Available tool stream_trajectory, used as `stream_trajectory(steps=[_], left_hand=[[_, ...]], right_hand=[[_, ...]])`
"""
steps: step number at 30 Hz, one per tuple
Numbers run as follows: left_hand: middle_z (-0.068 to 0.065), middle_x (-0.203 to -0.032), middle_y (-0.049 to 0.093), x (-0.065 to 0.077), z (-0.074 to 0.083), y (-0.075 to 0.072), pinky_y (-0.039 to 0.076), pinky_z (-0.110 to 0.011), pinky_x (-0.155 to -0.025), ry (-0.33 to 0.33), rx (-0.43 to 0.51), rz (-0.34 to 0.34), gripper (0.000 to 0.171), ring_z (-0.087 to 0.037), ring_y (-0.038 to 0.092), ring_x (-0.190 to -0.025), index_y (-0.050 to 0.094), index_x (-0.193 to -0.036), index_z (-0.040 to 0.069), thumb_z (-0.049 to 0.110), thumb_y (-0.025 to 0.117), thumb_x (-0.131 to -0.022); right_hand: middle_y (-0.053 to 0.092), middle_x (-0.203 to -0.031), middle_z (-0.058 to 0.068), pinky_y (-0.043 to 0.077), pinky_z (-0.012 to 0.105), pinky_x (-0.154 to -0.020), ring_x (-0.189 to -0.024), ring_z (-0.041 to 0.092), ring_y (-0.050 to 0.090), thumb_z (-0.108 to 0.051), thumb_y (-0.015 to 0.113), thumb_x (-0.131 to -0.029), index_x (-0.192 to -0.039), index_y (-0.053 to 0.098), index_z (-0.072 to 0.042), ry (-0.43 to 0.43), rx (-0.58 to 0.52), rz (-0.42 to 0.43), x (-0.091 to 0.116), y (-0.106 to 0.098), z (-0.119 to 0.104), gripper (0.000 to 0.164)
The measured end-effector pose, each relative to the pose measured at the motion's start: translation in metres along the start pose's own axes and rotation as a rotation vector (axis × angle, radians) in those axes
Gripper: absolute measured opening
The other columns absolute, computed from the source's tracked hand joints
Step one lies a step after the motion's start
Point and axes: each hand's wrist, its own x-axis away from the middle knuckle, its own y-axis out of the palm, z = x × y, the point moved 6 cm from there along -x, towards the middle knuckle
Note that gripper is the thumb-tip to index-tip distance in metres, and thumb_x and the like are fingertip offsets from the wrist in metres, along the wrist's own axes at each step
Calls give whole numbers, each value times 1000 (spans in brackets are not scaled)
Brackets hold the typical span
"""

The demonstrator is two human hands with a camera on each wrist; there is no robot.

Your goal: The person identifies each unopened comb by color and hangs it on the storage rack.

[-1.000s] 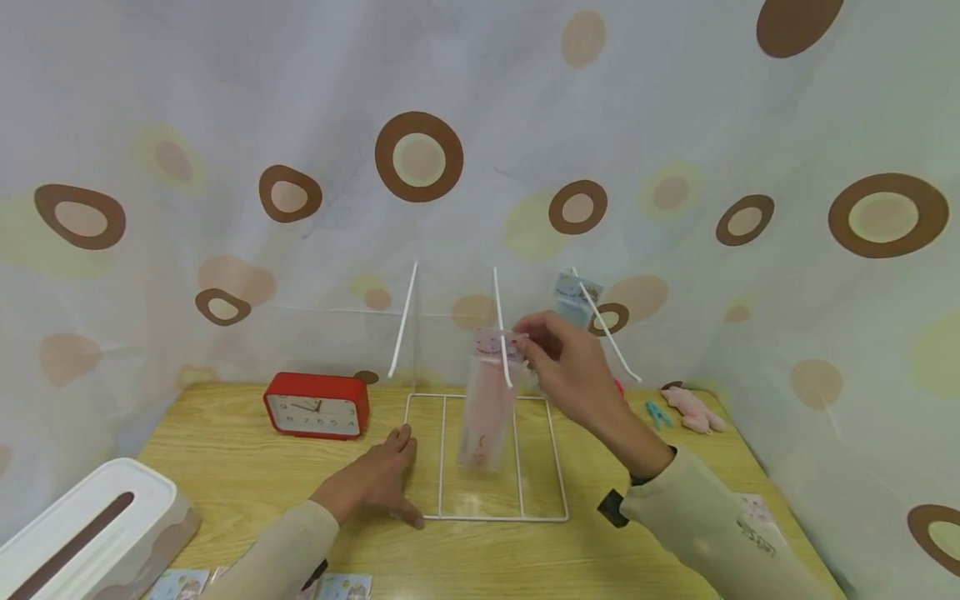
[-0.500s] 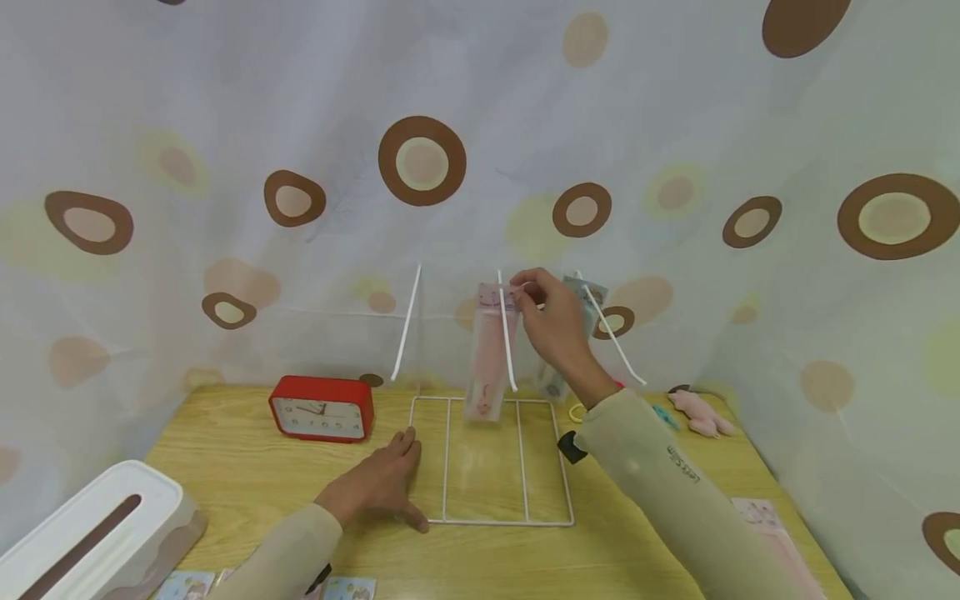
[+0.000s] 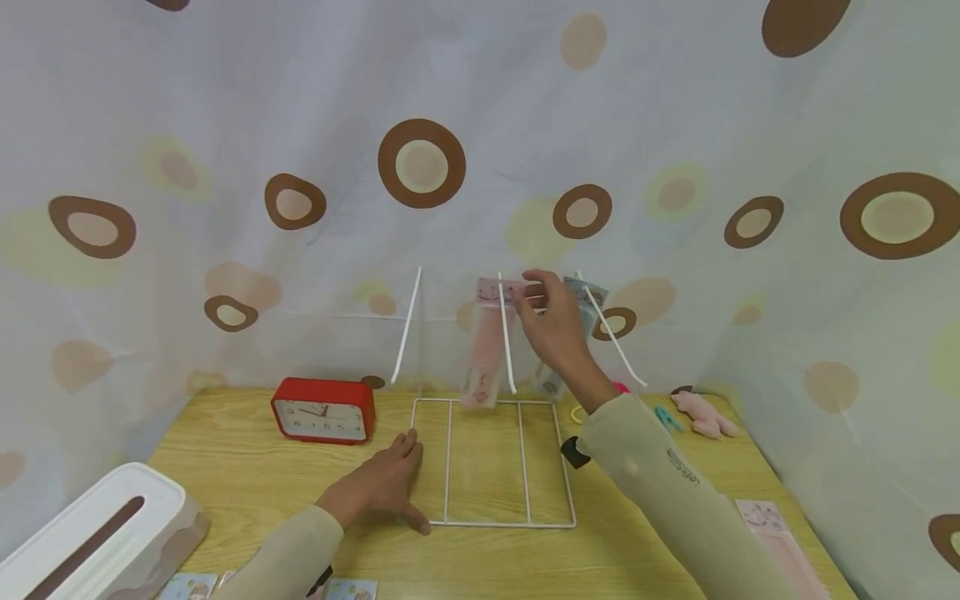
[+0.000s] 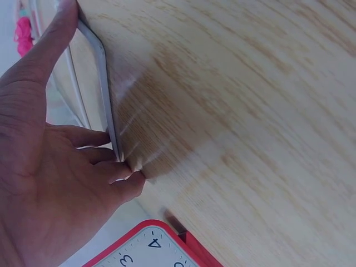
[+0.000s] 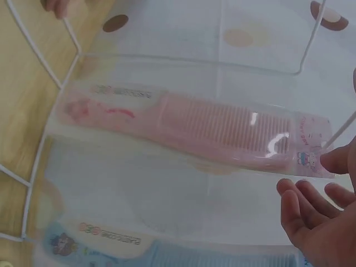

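A pink comb in a clear packet hangs from the middle prong of a white wire rack. My right hand is beside the packet's printed top; in the right wrist view its thumb is right at that top while the other fingers stand apart, loosely bent. On the right prong hangs a packeted blue comb, partly behind the right hand in the head view. My left hand rests spread at the rack's left base wire, its fingertips pressing there and its thumb near the front corner.
A red alarm clock stands left of the rack, with a white tissue box nearer the left. At right lie a teal clip, a pink toy and another pink packet. Blue packets lie at the front edge.
My right hand has moved up and back along the middle prong with the pink comb packet, then its fingers have parted from the packet. The left hand has stayed on the rack.
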Motion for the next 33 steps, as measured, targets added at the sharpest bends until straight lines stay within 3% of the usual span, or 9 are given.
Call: stream_trajectory(steps=[8,13,20,28,33], left_hand=[[-26,-162,19,-2,3,3,30,-55,-115,2,3,-5,124,-43,21,-148,32,-152,-7,58,89,-63],[-25,-162,18,-4,2,6,29,-55,-116,3,7,-15,124,-42,20,-149,33,-152,-6,59,89,-62],[-25,-162,18,-2,2,5,29,-54,-116,-4,10,-14,125,-42,20,-149,32,-151,-8,58,90,-62],[-26,-162,17,-1,-1,4,28,-55,-116,-12,19,-13,126,-42,18,-149,31,-152,-8,57,90,-62],[-26,-163,15,-4,-2,2,27,-56,-117,-10,-7,-14,127,-43,17,-149,29,-152,-8,58,89,-63]], right_hand=[[66,-121,19,52,46,-95,-110,33,66,-8,59,-97,-129,56,5,84,6,-86,47,-9,36,35],[69,-115,20,54,47,-90,-103,33,68,-5,62,-96,-120,62,6,92,87,-146,83,-21,66,27],[70,-102,9,55,38,-79,-94,26,67,-3,65,-95,-106,68,-2,76,265,-212,127,-53,104,12],[71,-102,9,54,33,-71,-92,28,68,5,69,-88,-104,69,-2,19,384,-314,156,-92,147,18],[71,-108,11,53,38,-74,-99,33,66,7,69,-86,-113,68,-1,17,448,-355,162,-121,170,28]])
